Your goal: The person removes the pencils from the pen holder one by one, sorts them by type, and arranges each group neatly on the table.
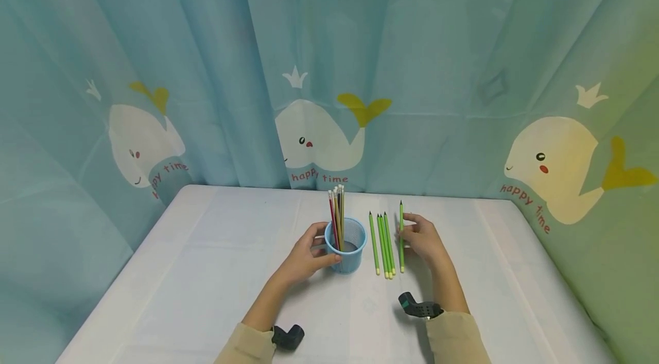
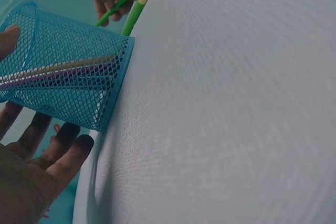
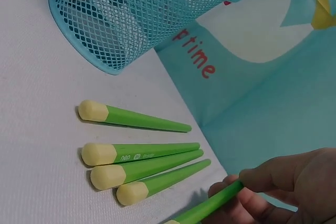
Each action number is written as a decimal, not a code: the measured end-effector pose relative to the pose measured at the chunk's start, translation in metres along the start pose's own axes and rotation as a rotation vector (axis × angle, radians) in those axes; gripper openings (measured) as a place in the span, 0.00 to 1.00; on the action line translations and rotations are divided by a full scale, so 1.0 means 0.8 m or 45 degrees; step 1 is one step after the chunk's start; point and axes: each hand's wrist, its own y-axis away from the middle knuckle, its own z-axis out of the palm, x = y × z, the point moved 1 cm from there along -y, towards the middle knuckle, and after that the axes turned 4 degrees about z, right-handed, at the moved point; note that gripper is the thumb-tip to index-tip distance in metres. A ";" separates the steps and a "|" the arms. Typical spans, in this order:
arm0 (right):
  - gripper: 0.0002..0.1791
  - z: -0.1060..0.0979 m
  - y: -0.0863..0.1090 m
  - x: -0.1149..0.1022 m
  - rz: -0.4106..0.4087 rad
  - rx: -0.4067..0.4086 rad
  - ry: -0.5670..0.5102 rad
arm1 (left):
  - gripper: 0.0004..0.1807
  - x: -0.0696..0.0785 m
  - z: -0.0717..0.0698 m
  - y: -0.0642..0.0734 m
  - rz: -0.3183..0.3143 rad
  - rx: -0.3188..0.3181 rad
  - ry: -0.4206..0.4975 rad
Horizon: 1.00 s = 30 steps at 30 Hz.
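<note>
A light blue mesh pencil cup (image 1: 351,264) stands upright on the table, with several pencils (image 1: 332,212) of other colours leaning in its left side. My left hand (image 1: 302,258) holds the cup from the left, thumb at the near side and fingers round the far side. To the right of the cup, my right hand (image 1: 426,239) pinches a green pencil (image 3: 212,204) between thumb and fingers, its dark tip pointing away from me. Several more green pencils (image 1: 373,244) with pale yellow ends lie side by side between the cup and that hand.
The white table (image 1: 216,284) runs back to a blue-green curtain (image 1: 437,66) printed with whales, which also hangs along both sides. A black wrist device (image 1: 290,337) sits on the left wrist and another device (image 1: 419,308) on the right.
</note>
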 end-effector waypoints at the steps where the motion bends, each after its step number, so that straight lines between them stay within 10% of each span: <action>1: 0.30 0.000 0.000 0.001 0.000 -0.001 0.000 | 0.41 0.001 0.000 0.000 -0.001 -0.001 0.000; 22: 0.27 0.001 0.008 -0.010 -0.051 -0.028 0.081 | 0.40 0.000 0.000 0.000 -0.011 -0.002 0.008; 30: 0.33 0.003 0.023 -0.036 -0.358 -0.346 0.059 | 0.40 0.000 -0.001 -0.001 0.009 0.001 -0.008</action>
